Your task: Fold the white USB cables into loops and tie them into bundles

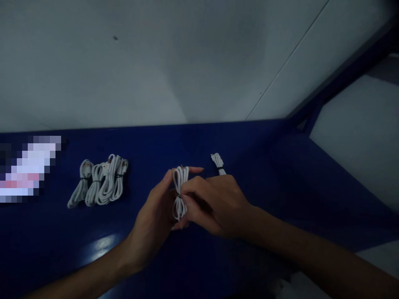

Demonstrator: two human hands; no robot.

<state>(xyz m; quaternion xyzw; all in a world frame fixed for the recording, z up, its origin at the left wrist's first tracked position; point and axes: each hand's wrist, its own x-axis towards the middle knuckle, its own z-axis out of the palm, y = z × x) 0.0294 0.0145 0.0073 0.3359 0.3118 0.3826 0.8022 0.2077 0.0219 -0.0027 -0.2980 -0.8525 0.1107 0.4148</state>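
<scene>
A coiled white cable [180, 182] with a dark tie round its middle stands upright between my hands, above the blue surface [174, 143]. My left hand [156, 211] grips the bundle from the left and behind, its fingers partly hidden. From the right, my right hand [215, 203] pinches at the dark tie with thumb and forefinger. Several tied white cable bundles [107, 182] lie together on the left. Beyond my right hand lies another tied white cable [218, 162], its lower part hidden by that hand.
At the far left is a pixelated bright object [31, 166]. A pale grey wall [140, 70] rises behind the blue surface. On the right stands a blue frame [314, 108] with pale panels.
</scene>
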